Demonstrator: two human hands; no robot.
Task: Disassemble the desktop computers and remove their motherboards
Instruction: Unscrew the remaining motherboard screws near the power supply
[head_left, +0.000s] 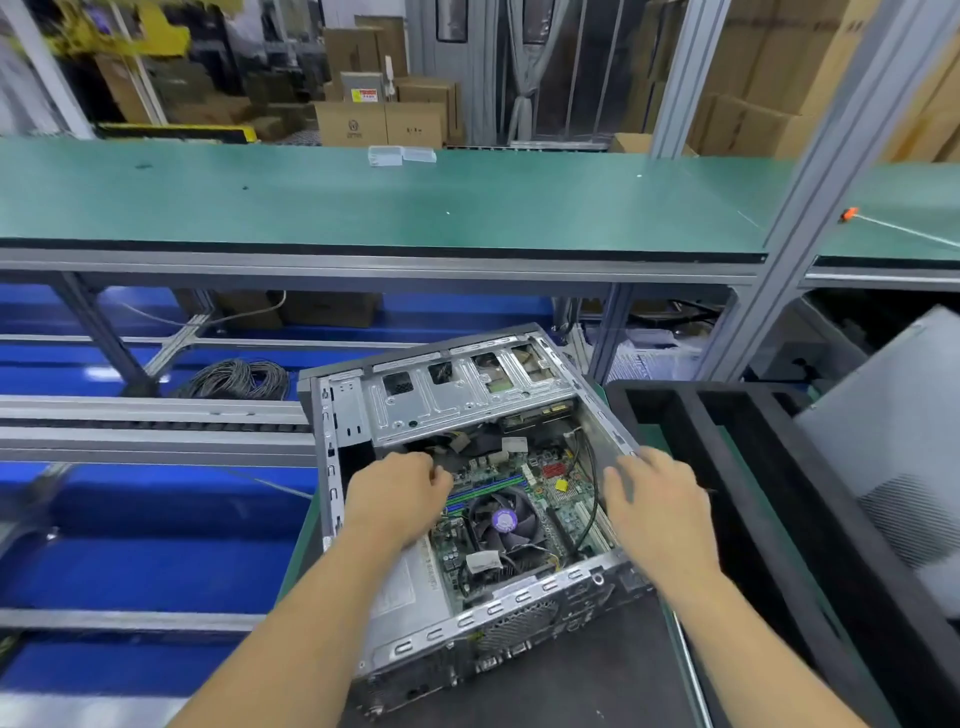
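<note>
Open PC case (363, 415) on bench, mobo (519, 483) exposed. L hand (397, 499) curled inside, grip unclear; R hand (657, 501) loose over case edge.

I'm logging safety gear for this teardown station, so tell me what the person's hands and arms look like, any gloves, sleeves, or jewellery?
Both arms are bare from the frame's bottom edge to the wrists, with no sleeves in view. The left hand and right hand wear no gloves, and no watch, wrist strap, bracelet or ring shows on either. The fingers are uncovered. No markings or cables are attached to the arms.
</note>
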